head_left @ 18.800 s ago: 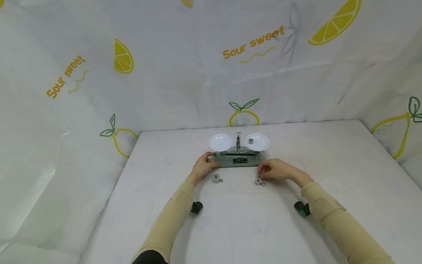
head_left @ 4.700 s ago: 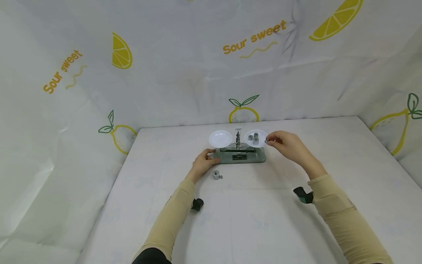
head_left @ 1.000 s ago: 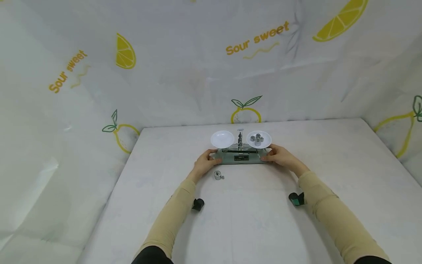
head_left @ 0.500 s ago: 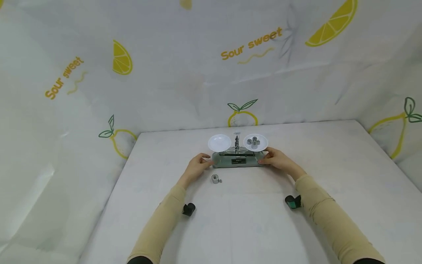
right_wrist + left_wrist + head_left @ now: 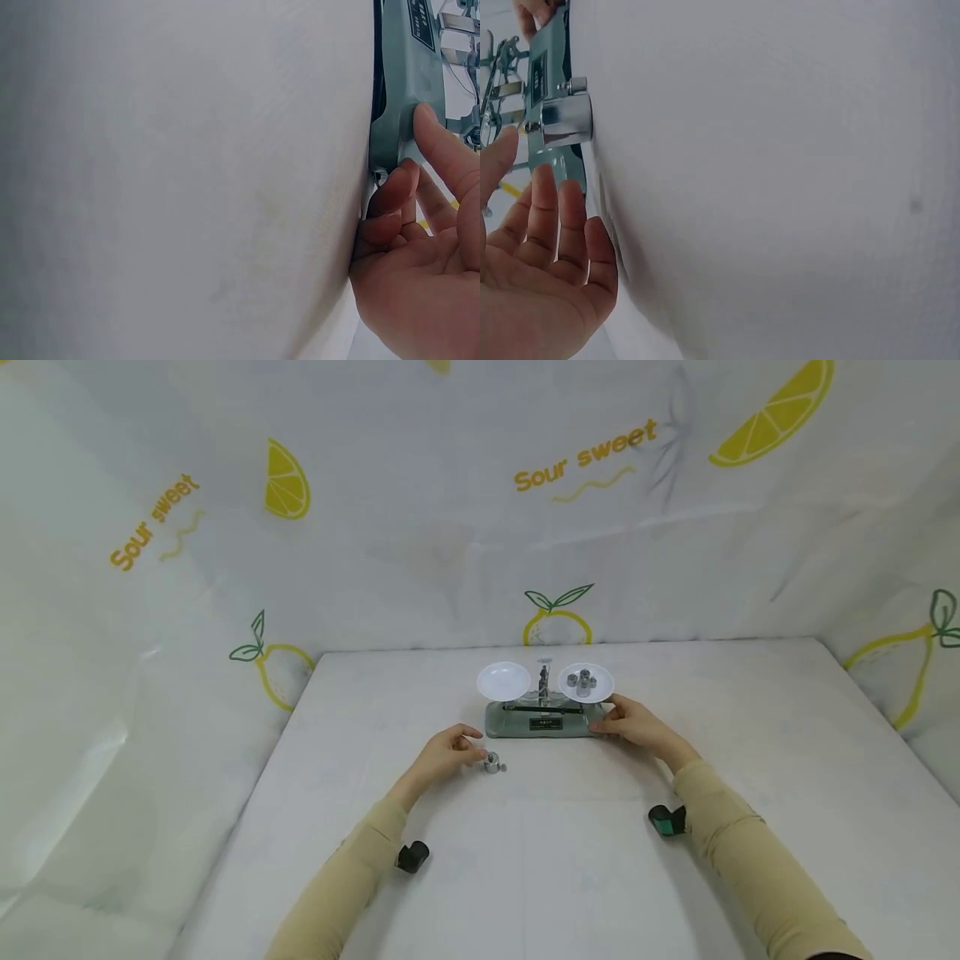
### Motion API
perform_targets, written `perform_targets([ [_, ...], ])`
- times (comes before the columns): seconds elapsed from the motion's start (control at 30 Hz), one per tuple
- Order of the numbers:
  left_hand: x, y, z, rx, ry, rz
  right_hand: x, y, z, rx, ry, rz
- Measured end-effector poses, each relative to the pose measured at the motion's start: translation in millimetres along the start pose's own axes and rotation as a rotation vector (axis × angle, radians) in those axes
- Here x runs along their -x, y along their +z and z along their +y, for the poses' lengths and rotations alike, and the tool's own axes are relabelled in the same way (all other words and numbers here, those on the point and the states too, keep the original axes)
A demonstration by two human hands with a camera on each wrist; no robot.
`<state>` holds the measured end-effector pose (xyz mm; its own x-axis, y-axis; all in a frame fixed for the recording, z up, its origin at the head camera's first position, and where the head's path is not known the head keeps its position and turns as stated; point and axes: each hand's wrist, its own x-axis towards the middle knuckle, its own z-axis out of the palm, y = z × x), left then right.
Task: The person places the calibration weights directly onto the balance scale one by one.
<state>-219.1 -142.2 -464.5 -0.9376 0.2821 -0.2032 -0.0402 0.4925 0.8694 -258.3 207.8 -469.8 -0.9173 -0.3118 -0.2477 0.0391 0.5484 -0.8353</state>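
A green balance scale [image 5: 545,723] stands near the back of the table, a white pan on each side. Its right pan [image 5: 604,693] bears several small metal weights [image 5: 583,685]; the left pan [image 5: 503,682] has nothing on it. My right hand [image 5: 634,723] grips the right end of the base, thumb on the front face and fingers curled at the end, as the right wrist view shows. My left hand [image 5: 444,756] is spread beside a large cylindrical weight [image 5: 566,121], its fingertips close to the knob. A smaller weight [image 5: 577,84] stands right next to the large one.
A white table [image 5: 570,860] lies under everything, backed by a white sheet [image 5: 420,560] with lemon prints. Black wrist-worn pieces hang by the left forearm [image 5: 414,857] and the right forearm [image 5: 666,820].
Weights from the table front have been put on the right pan. The right hand has since taken the base's right end. My left hand has left the base and moved toward the large weight.
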Motion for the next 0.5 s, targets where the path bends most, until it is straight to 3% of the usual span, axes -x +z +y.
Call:
perform_targets([
  [0.5,2.5,17.7,-0.7,-0.141,0.068,-0.019,1.4,0,1,-0.026,0.001,-0.005],
])
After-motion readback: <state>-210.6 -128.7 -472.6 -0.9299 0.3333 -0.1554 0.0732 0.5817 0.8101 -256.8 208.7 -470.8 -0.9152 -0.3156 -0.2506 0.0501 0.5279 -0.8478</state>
